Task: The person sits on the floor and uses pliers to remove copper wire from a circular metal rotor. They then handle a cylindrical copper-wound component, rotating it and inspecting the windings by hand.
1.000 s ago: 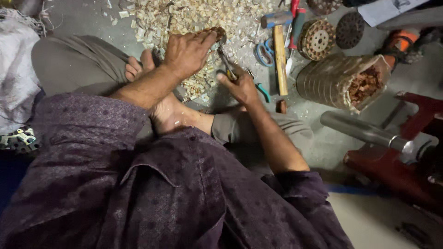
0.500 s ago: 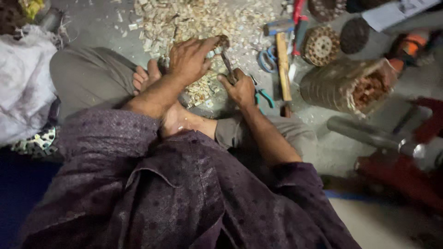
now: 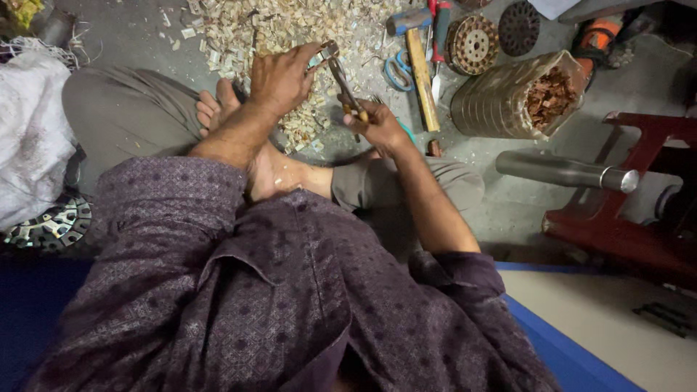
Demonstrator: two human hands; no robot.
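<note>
Compared with half a second earlier, the left hand [image 3: 279, 76] is seen lifted slightly off the heap, and the small metal piece [image 3: 327, 51] pinched at its fingertips now sits clear of the scraps, met by the tip of the pliers [image 3: 341, 80]. The right hand [image 3: 377, 123] has drawn a little toward the body, its fingers clenched around the pliers' handles. The work appears to be mid-grip: the piece is being held by one hand and bitten by the tool in the other, above the pile of pale scraps [image 3: 290, 36].

The scraps are light, flaky and irregular, scattered thickly over the grey concrete floor [image 3: 494, 210]. A hammer [image 3: 417, 54] with a long wooden handle and dull steel head lies beside blue-handled scissors [image 3: 396, 72]. Near them a ribbed metal cylinder [image 3: 508, 98], packed at its open end with reddish copper windings, rests on its side. A round perforated disc [image 3: 472, 43] of rusty tone lies behind it, and a smooth grey steel tube [image 3: 563, 172] lies across a red frame [image 3: 639, 210].
</note>
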